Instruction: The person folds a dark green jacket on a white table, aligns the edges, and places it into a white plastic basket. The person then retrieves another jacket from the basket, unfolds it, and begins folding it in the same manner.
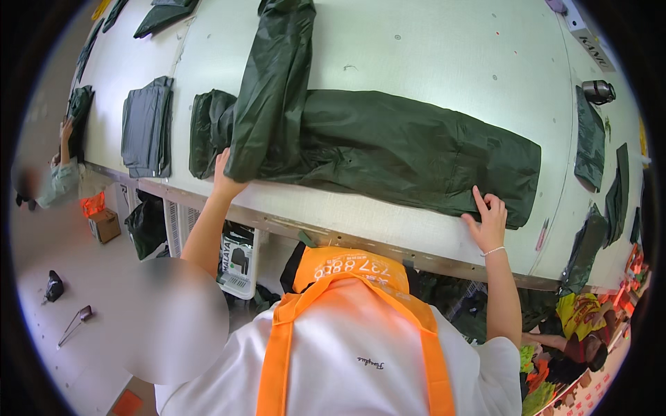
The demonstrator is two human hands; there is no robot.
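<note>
A dark green waterproof garment point(388, 142) lies lengthwise along the near side of the white table. One long narrow part, which looks like a sleeve point(274, 83), crosses over its left portion and stretches toward the far side. At the near end of that part, my left hand point(227, 173) is closed on the fabric, its fingers partly hidden by the cloth. My right hand point(490, 220) rests against the garment's lower right edge with its fingers apart, touching the material without gripping it.
A stack of folded dark green pieces point(147, 128) sits to the left. More green pieces point(590, 142), a metal flask point(598, 91) and a pen point(542, 234) lie on the right. A white bin point(243, 281) is below the table edge point(333, 232). Co-workers point(586, 340) are at both sides.
</note>
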